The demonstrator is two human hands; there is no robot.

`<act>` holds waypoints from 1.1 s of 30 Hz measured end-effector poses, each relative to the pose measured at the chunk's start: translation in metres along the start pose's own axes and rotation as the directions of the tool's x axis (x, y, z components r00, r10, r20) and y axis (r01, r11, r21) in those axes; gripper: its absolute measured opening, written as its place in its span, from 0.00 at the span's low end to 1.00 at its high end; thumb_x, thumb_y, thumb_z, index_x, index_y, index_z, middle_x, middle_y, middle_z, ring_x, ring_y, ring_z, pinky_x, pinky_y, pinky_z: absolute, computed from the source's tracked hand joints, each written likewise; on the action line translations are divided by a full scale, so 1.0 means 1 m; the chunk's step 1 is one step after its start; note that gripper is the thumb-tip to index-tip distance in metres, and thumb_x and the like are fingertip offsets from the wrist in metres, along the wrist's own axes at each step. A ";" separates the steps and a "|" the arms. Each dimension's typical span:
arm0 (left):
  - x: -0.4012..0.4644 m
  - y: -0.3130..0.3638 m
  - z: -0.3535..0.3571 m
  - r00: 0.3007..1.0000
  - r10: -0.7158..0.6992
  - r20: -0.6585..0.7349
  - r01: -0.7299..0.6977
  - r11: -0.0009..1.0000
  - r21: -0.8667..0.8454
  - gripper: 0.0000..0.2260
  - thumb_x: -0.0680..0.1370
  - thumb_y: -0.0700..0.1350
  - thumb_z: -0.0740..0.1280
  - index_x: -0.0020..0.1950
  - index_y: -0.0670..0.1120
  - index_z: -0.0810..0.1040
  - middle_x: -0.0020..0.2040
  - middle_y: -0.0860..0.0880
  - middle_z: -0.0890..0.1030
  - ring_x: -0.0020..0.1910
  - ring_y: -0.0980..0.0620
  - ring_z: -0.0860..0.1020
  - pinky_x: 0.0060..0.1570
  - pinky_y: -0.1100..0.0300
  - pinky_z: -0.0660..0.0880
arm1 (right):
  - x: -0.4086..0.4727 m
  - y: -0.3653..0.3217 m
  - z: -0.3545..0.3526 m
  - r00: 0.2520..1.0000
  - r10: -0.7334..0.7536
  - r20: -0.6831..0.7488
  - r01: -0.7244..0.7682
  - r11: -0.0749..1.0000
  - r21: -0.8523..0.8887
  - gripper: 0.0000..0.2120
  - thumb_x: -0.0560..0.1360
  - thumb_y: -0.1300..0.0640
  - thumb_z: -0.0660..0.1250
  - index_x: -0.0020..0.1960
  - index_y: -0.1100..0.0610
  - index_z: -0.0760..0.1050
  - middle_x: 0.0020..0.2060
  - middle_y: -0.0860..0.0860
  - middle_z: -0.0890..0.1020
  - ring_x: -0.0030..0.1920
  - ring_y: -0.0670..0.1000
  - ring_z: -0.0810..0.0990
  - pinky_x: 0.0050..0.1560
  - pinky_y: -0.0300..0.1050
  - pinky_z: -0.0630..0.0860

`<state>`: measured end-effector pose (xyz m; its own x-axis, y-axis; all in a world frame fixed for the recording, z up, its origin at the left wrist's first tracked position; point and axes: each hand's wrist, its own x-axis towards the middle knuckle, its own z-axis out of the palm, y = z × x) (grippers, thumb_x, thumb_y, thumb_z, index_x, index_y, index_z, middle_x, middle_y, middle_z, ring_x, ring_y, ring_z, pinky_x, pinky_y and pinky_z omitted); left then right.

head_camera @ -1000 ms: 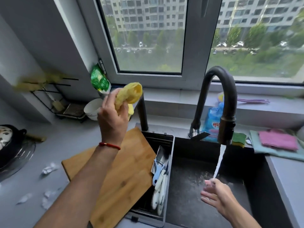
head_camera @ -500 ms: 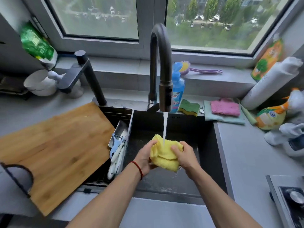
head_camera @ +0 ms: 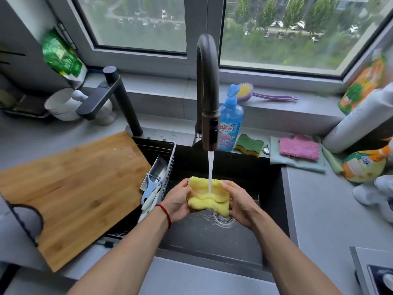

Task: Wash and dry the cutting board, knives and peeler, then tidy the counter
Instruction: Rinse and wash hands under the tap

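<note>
Cutting board (head_camera: 72, 188) — no readable label

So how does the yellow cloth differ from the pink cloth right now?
The yellow cloth is held over the sink by the left hand and right hand; the pink cloth lies untouched on the counter. The yellow cloth is under the faucet stream, getting wet; the pink cloth gets no water. The yellow cloth is bunched and folded; the pink cloth lies flat on a green cloth. Both look like fluffy cleaning cloths.

A home kitchen: black sink (head_camera: 274, 209) under a window, dish soap (head_camera: 230, 126), sponge (head_camera: 248, 144), cloths.
</note>
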<state>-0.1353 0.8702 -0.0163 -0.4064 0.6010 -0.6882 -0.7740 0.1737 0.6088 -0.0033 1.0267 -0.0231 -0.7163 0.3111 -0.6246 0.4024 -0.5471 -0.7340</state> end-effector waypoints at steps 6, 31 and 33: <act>-0.001 0.001 -0.019 0.988 -0.141 0.070 0.142 0.990 -0.015 0.17 0.74 0.32 0.55 0.58 0.45 0.75 0.66 0.36 0.75 0.62 0.30 0.77 0.52 0.27 0.76 | 0.002 -0.015 0.020 0.980 -0.164 -0.111 0.137 0.965 -0.223 0.06 0.78 0.63 0.69 0.52 0.62 0.84 0.50 0.65 0.84 0.45 0.59 0.84 0.45 0.54 0.82; -0.002 0.003 -0.014 0.958 -0.211 0.193 0.077 0.841 0.535 0.22 0.75 0.33 0.65 0.67 0.45 0.66 0.53 0.35 0.82 0.44 0.38 0.84 0.43 0.46 0.82 | 0.027 -0.104 0.063 0.948 -0.314 -0.050 0.232 0.792 -0.565 0.05 0.81 0.58 0.67 0.54 0.56 0.81 0.50 0.56 0.85 0.50 0.54 0.84 0.51 0.50 0.81; -0.004 0.002 -0.011 0.971 -0.171 0.165 0.061 0.850 0.524 0.21 0.75 0.33 0.65 0.65 0.47 0.66 0.54 0.36 0.79 0.43 0.40 0.84 0.45 0.42 0.82 | 0.034 -0.122 0.068 0.973 -0.226 -0.043 0.196 0.912 -0.360 0.07 0.81 0.62 0.64 0.58 0.59 0.78 0.54 0.61 0.84 0.52 0.56 0.84 0.50 0.51 0.82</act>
<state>-0.1409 0.8596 -0.0171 -0.1825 0.6825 -0.7077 -0.4279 0.5929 0.6821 -0.1154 1.0509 0.0635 -0.7636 0.4596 -0.4535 0.4322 -0.1580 -0.8878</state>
